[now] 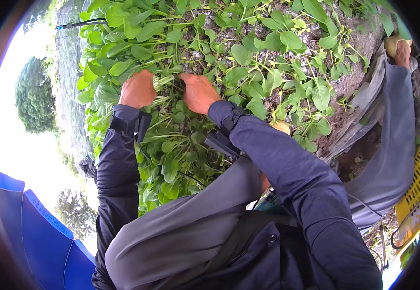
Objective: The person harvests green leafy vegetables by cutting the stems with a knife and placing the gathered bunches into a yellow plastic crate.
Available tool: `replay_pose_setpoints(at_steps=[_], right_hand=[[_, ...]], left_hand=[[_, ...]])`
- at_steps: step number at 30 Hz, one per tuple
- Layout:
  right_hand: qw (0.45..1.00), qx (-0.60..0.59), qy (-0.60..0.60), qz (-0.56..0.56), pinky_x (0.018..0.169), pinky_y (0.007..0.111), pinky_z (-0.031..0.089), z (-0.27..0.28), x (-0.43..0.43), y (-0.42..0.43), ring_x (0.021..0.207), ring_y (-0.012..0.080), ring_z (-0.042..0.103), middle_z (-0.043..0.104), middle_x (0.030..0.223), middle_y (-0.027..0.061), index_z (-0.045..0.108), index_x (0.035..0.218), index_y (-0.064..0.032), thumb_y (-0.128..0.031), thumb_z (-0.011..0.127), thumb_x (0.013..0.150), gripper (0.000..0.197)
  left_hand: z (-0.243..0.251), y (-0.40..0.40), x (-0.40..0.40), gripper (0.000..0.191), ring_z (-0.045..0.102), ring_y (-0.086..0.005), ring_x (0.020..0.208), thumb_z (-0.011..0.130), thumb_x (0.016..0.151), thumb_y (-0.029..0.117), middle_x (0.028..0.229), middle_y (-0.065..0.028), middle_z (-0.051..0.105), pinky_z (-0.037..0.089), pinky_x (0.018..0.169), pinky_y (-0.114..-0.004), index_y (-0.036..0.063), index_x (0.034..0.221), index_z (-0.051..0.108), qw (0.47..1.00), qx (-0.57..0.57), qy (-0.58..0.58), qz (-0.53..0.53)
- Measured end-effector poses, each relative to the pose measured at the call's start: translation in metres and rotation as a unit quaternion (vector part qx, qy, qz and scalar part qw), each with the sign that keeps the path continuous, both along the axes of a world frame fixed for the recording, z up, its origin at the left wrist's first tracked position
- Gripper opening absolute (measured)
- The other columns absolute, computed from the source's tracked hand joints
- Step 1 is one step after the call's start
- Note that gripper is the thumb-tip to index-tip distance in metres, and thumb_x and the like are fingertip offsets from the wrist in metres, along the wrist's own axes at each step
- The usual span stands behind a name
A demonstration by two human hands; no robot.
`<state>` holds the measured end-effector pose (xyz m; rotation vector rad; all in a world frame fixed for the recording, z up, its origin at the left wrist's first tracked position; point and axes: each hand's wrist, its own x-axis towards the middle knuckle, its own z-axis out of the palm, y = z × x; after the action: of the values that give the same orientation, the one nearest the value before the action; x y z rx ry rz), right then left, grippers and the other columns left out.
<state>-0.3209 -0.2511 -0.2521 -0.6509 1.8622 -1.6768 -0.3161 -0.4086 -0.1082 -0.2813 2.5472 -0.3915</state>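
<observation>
My left hand (pixel 137 88) is closed around a bunch of leafy greens, with the pale stems (pixel 163 82) showing at its right side. Just right of those stems is my right hand (pixel 200 92), its fingers curled and its thumb and forefinger reaching towards the stem bases. Whether the right hand grips anything is hidden by its own back. Broad green leaves (pixel 117 47) crowd above and around the left hand. Smaller, sparser leafy plants (pixel 264 69) grow from the soil to the right. Both wrists carry dark strapped devices.
A blue umbrella (pixel 47 232) bearing writing spreads at lower left. At the right lie a clear plastic sheet (pixel 358 112) and a yellow slotted crate (pixel 414 174). A thin black rod (pixel 86 23) sticks out at upper left. My bent knee (pixel 130 246) is close below the plants.
</observation>
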Motion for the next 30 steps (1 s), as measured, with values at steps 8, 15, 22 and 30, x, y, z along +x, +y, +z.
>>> replay_pose_setpoints(at_steps=[8,15,22,30], right_hand=[[0.997,-0.009,-0.020,0.072,0.093,0.049,0.054,-0.006,0.017,0.008,0.103,0.0488,0.067,0.068,0.105,0.0339,0.062,0.130,0.0054,0.000,0.063,0.079,0.051],[0.892,-0.165,-0.420,-0.015,0.069,0.035,0.057,0.008,0.042,0.058,0.071,0.0216,0.069,0.071,0.085,0.0140,0.058,0.132,0.0034,0.003,0.065,0.088,0.045],[0.825,-0.370,-0.417,-0.097,0.069,0.025,0.050,0.077,0.005,0.069,0.073,0.0068,0.059,0.068,0.087,-0.0008,0.068,0.117,0.0024,-0.011,0.079,0.090,0.032],[0.952,-0.228,-0.096,-0.182,0.057,0.028,0.046,0.063,-0.015,0.087,0.061,0.0080,0.055,0.064,0.069,0.0046,0.072,0.094,-0.0008,-0.011,0.078,0.088,0.013]], left_hand=[[0.003,-0.018,0.005,0.040,0.068,-0.0435,0.101,0.071,0.073,0.013,0.097,-0.0262,0.070,0.055,0.088,-0.048,0.0021,0.111,0.073,0.999,0.002,-0.018,0.033],[0.067,0.028,-0.003,0.037,0.054,-0.0267,0.057,0.070,0.073,0.010,0.060,-0.0123,0.056,0.049,0.064,-0.041,0.0014,0.109,0.072,0.995,0.097,0.021,0.028],[0.118,0.091,0.000,0.041,0.059,-0.0193,0.099,0.076,0.081,0.008,0.111,-0.0095,0.055,0.050,0.089,-0.032,0.0103,0.121,0.071,0.969,0.184,0.057,0.155],[0.121,0.125,0.001,0.039,0.065,-0.0126,0.088,0.069,0.080,0.000,0.100,-0.0089,0.073,0.052,0.084,-0.029,0.0032,0.118,0.070,0.968,0.203,0.125,0.076]])
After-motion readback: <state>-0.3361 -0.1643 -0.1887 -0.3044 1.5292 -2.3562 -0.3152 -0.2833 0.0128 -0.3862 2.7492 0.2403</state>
